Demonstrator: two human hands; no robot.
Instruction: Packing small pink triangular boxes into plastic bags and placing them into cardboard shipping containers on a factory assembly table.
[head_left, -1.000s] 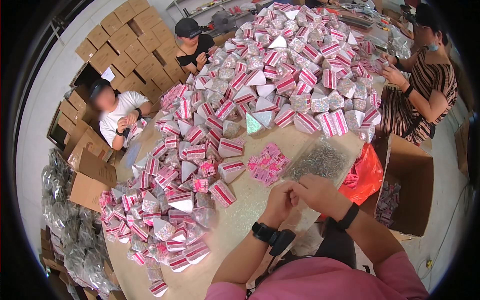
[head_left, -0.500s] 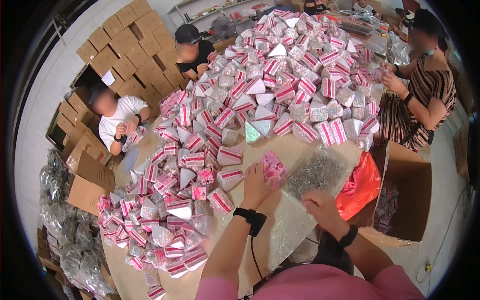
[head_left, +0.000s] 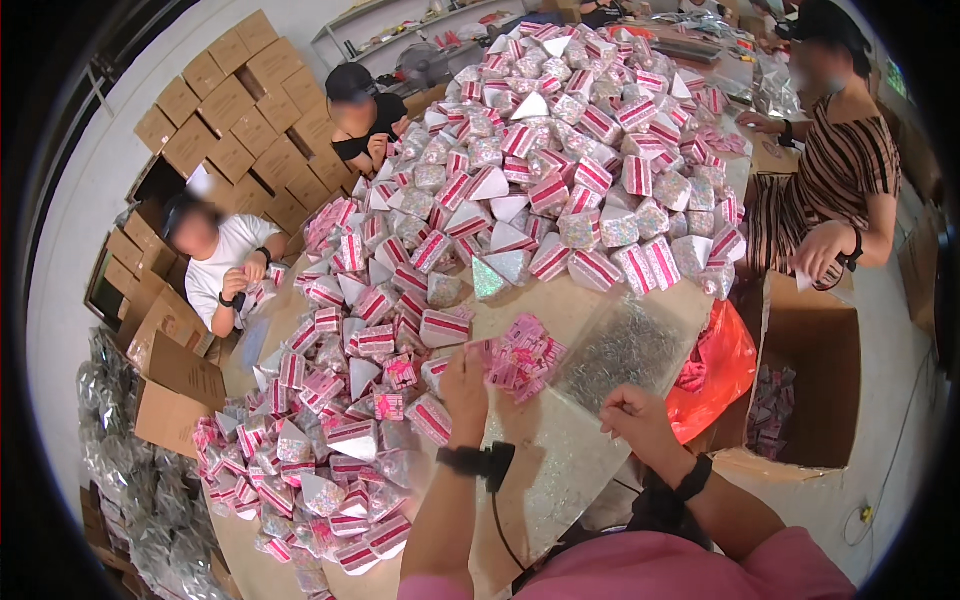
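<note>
Beside a loose pile of small pink cards [head_left: 528,358], my left hand [head_left: 463,390] is closed, with a pink card [head_left: 486,350] at its fingertips. My right hand [head_left: 632,415] hovers by the near edge of a shallow clear tray [head_left: 590,398] holding many small metal pieces [head_left: 625,345]. Its fingers are pinched together; whatever is between them is too small to make out. Left of my left hand lie many clear-wrapped, wedge-shaped packs [head_left: 430,415] with pink-and-white bands. A glittery clear sheet [head_left: 560,450] lies on the table in front of me.
A large heap of the same packs fills the table's far side. To the right are a red plastic bag [head_left: 725,370] and an open carton [head_left: 815,400] with pink items inside. Co-workers sit at left and right. Stacked cartons [head_left: 230,110] line the wall; silvery bags [head_left: 130,450] stand at left.
My left hand has moved left off the pink cards, uncovering the pile. My right hand stays near the tray. The person at right has lowered their hands and now holds a small pale piece.
</note>
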